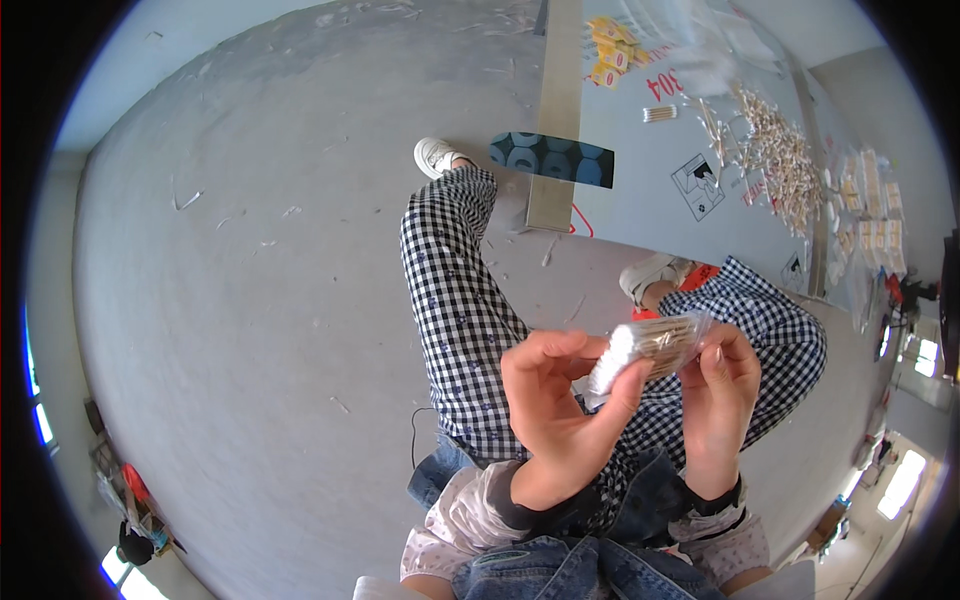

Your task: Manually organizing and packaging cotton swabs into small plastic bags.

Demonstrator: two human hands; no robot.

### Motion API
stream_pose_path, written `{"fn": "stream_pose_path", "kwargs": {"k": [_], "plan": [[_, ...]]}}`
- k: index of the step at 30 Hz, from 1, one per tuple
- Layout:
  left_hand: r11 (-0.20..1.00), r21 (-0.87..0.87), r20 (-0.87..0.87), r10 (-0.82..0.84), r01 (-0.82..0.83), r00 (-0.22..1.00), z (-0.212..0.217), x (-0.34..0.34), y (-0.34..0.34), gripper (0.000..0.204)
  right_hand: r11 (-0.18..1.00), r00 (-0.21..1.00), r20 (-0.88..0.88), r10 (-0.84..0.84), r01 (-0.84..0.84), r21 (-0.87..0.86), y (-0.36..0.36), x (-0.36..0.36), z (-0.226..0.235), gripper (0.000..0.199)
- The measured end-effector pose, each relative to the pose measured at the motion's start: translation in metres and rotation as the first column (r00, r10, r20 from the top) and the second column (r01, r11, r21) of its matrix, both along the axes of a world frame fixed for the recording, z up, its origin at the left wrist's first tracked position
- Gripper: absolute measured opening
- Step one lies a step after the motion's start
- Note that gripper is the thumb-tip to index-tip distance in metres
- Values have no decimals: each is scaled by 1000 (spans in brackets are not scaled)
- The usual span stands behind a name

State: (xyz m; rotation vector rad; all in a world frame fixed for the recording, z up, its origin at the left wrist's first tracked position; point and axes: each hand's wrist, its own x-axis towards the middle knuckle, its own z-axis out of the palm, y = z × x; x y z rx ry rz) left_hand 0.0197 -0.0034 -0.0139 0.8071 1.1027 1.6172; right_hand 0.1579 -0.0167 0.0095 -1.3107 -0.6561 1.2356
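A clear plastic bag of cotton swabs (650, 348) is held up over my lap, its white cotton tips facing left and the wooden sticks running right. My left hand (565, 405) grips the tip end, thumb in front and fingers behind. At the other end, my right hand (722, 390) pinches the plastic between thumb and fingers. Part of the bag's lower side is hidden behind my left thumb.
On the table at the upper right lie a large heap of loose cotton swabs (780, 160), a small swab bundle (660, 114) and yellow packets (612, 50). A dark patterned strip (552, 160) overhangs the table's left edge. Several packed bundles (872, 210) sit farther right.
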Motion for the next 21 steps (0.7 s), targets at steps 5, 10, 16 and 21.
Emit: {"fn": "stream_pose_path", "kwargs": {"k": [5,10,16,21], "plan": [[983,175,-326,3,57,945,-3,-5,0,66,994,949,-304,-87,63,-86,-8,-5,-20,20],[967,222,-418,-22,125,908,-4,-2,-1,70,985,883,-453,-123,53,-164,-16,-8,-34,18],[956,254,-475,-11,149,880,-1,-2,4,59,984,938,-319,-134,86,-159,-17,-17,-26,13],[962,210,-484,-51,172,873,-2,-1,1,59,980,950,-284,-128,76,-186,-14,-19,-20,8]]}}
